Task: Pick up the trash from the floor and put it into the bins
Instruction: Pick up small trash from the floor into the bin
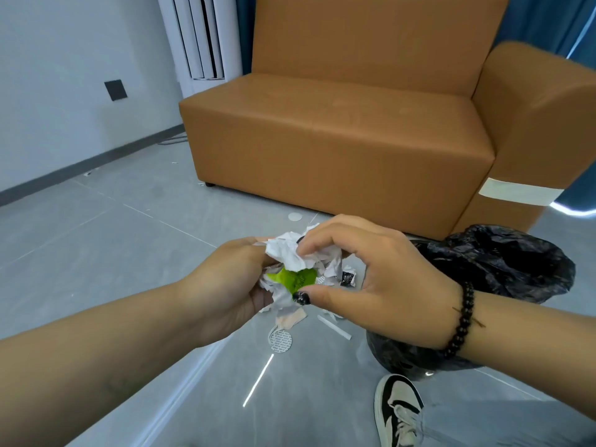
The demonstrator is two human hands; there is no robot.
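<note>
Grey tiled floor (96,240) open to the left as far as the dark skirting along the wall; orange sofa (338,130) closing off the far side. Bin lined with a black bag (503,262) just right of the hands, partly hidden behind the right wrist and its bead bracelet (461,321).

Left hand (225,285) cupped around a wad of crumpled white paper and green wrapper (296,269), fingers curled under it. Right hand (371,272) pinching the same wad from above, fingertips on the white paper, thumb at the green piece.

Below, loose on the floor: a white paper strip (333,327), a round foil seal (280,340), a small black sachet (347,278). Left fingertips hidden behind the wad. Black-and-white sneaker (398,411) cut off at the bottom edge.
</note>
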